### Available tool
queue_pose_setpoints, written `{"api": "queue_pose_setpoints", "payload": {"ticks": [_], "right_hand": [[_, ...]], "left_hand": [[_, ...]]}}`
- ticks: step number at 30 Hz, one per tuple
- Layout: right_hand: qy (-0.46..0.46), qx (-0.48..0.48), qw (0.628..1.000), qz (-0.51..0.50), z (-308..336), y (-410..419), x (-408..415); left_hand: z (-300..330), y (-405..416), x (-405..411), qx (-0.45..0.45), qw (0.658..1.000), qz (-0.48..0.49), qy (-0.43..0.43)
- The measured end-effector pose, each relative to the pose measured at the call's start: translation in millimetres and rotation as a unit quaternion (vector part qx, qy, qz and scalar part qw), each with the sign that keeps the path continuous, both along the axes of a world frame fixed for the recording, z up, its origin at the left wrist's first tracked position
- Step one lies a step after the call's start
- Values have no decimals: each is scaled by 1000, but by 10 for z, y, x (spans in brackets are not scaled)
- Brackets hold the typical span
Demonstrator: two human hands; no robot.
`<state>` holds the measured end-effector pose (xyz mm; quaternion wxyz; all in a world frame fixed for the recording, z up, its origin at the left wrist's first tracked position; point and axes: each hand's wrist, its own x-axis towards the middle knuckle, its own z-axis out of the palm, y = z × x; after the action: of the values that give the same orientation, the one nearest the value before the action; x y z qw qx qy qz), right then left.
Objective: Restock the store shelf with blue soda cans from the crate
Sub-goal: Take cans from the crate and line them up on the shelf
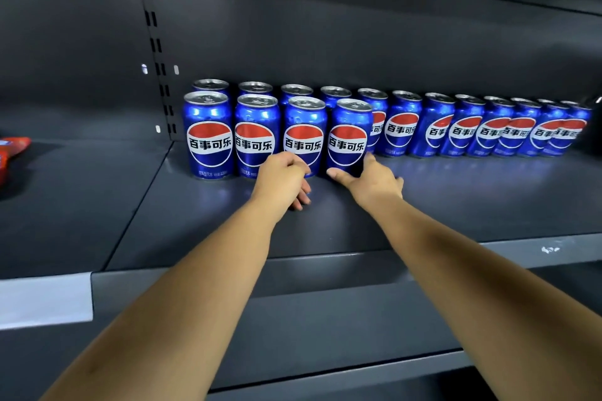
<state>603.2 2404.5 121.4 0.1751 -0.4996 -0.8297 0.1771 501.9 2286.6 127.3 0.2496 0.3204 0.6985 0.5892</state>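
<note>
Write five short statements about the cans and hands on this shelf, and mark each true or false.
1. The front row holds four blue cans. True.
2. The right hand grips the rightmost front can near its base. True.
3. The left hand is lifting a can off the shelf. False: it sits low in front of the third front can, and every can stands on the shelf.
4. One can lies on its side. False: all stand upright.
5. The back row runs further right than the front row. True.
</note>
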Motion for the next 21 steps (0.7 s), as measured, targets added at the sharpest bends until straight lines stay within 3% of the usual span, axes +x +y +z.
{"api": "queue_pose_setpoints", "payload": {"ticks": [5,10,15,21], "right_hand": [[-81,10,997,13,24,-10,-10],[-108,19,994,18,17,-44,-34],[-89,16,996,17,-8,-32,-51],[3,12,1000,27,44,-112,27]], "left_hand": [[5,7,-7,-3,1000,-6,-2],[14,9,-6,-7,1000,-9,-3],[17,13,-2,-10,1000,-6,-3],[41,-56,78,-12,1000,-2,14]]}}
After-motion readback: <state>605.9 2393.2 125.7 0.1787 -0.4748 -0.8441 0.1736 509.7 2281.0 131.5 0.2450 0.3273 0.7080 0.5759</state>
